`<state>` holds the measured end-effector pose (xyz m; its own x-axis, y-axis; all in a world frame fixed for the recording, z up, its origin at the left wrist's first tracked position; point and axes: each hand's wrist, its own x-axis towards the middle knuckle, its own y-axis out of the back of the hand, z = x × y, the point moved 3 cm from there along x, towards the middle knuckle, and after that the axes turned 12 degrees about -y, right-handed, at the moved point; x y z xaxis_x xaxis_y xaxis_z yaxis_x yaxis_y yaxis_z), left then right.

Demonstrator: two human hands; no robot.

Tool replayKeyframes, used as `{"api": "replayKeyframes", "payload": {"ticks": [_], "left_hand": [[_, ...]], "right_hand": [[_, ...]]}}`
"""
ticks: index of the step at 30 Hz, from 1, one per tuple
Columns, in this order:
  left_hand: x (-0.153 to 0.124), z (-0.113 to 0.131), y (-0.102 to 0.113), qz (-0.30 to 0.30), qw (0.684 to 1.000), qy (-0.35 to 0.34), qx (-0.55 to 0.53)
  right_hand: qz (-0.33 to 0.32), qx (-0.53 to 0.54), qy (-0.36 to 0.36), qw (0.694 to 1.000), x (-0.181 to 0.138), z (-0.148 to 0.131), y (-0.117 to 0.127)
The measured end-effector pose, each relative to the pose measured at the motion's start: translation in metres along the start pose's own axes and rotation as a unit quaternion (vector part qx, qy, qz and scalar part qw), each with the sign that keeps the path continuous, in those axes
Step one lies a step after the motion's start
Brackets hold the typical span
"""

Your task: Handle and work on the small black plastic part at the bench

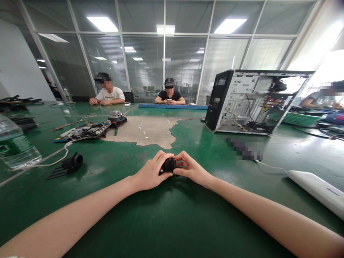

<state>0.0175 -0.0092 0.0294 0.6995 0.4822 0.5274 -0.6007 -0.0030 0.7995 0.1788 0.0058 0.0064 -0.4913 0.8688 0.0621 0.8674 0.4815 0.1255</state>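
Between my two hands is a small black plastic part [168, 165] with a rounded body and a flat rim on its right side; its exact kind does not show. My left hand [152, 172] grips its left side, thumb below and fingers over the top. My right hand [192, 170] pinches the rim from the right with thumb and fingertips. Both hands are just over the green tabletop [166, 222]. To the left lies another black plastic piece [72, 163] with a round opening and several thin prongs.
An opened computer case [242, 102] stands at the right, with a blurred-out phone-sized object [243, 148] and a white power bank [317, 186] before it. Left are a circuit board [83, 132], a cooling fan [116, 118] and a water bottle [17, 147]. Several people sit around.
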Motion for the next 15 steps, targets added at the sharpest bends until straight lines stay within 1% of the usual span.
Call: {"api": "replayKeyframes", "payload": {"ticks": [4,7,12,15], "left_hand": [[0.0006,-0.0002,0.0003,-0.010,1.000,-0.005,0.000],[0.0013,-0.0002,0.0004,-0.015,1.000,-0.010,-0.003],[0.0024,-0.0006,0.0008,-0.013,1.000,-0.008,-0.011],[0.0029,-0.0009,0.0010,-0.014,1.000,-0.005,-0.013]], "right_hand": [[-0.012,0.011,0.004,1.000,-0.0017,-0.0021,-0.0011],[0.008,0.013,0.001,1.000,-0.0006,-0.0029,-0.0016],[0.040,-0.033,0.010,0.999,0.0004,-0.0025,0.0000],[0.031,-0.052,0.005,0.998,-0.0015,-0.0013,0.0009]]}}
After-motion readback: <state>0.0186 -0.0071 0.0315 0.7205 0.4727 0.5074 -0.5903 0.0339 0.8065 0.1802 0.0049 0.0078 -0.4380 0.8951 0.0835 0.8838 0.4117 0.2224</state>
